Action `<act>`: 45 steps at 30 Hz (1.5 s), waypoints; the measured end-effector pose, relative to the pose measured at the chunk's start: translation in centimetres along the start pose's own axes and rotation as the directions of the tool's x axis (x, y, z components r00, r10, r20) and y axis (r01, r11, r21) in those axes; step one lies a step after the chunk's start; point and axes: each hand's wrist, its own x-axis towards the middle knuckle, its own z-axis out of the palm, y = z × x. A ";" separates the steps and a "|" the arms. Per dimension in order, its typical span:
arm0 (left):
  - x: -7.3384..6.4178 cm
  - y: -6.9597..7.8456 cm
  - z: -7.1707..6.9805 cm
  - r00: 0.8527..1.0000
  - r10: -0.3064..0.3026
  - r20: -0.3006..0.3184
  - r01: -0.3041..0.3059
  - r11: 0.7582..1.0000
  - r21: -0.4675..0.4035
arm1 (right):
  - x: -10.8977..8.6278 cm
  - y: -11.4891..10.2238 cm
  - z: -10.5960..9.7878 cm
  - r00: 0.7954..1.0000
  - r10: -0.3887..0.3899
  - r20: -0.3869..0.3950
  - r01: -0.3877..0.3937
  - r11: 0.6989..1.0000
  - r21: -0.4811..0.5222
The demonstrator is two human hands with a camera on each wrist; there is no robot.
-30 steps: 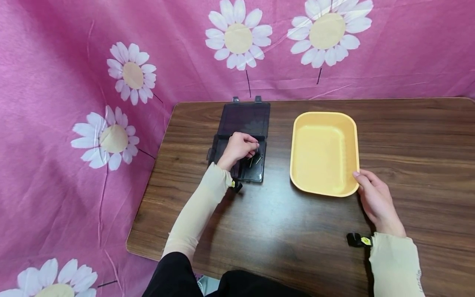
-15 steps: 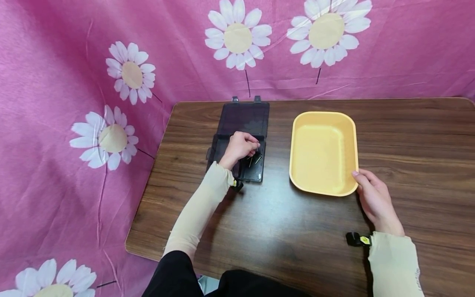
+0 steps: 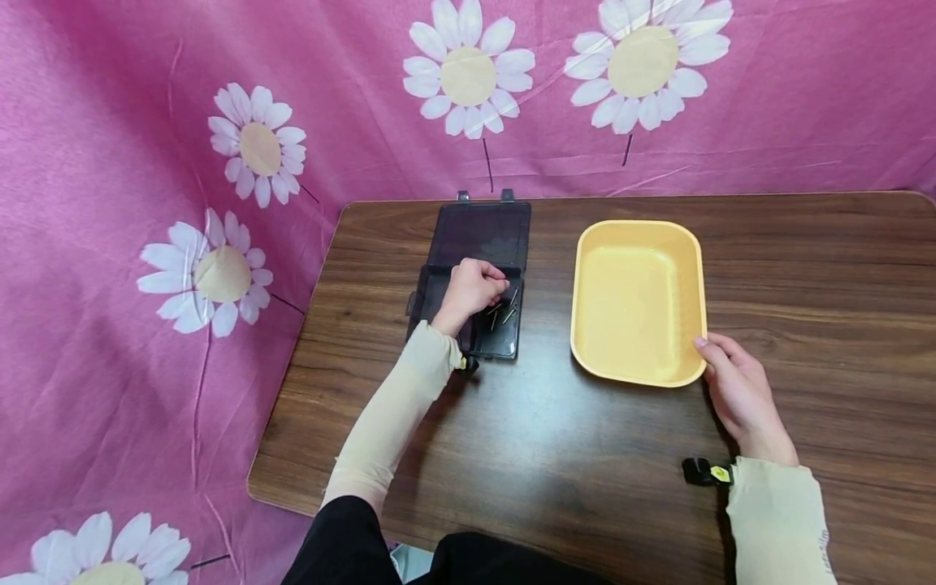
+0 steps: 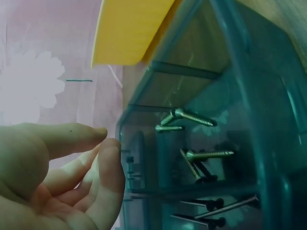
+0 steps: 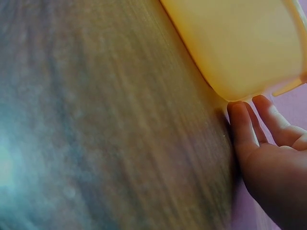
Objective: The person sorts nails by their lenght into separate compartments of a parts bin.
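My left hand (image 3: pixel 474 288) hovers over the open dark see-through plastic case (image 3: pixel 497 345), its thumb and index finger close together. In the left wrist view, nothing shows between those fingertips (image 4: pixel 111 148). Pale metal screws (image 4: pixel 206 155) lie scattered in one compartment of the case, and dark screws (image 4: pixel 211 220) lie in the neighbouring one. My right hand (image 3: pixel 744 398) holds the near right corner of a yellow plastic tray (image 3: pixel 578 325), thumb at the rim and fingers at the outer wall (image 5: pixel 230 62).
The raised lid (image 3: pixel 481 236) of the case lies back toward the far edge of the wooden table (image 3: pixel 556 463). Behind the table hangs a pink cloth (image 3: pixel 366 97) printed with white flowers. Bare wood separates case and tray.
A thin screw at my left fingertips has been let go, and screws in the case now lie in view below the fingers. Right hand and tray stay in place.
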 end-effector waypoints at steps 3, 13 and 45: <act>-0.3 0.6 0.0 1.000 0.009 0.011 -0.009 1.000 -0.012 | 0.0 0.0 0.0 1.000 -0.007 0.005 0.007 1.000 0.007; -2.3 3.4 1.6 0.918 0.391 0.069 -0.397 0.893 0.214 | -0.1 0.2 -0.1 1.000 -0.023 0.013 0.023 1.000 0.009; -9.9 9.9 13.2 0.603 0.277 0.748 -0.785 0.371 0.495 | -0.1 -0.7 -3.5 0.996 0.079 -0.052 -0.079 0.997 -0.008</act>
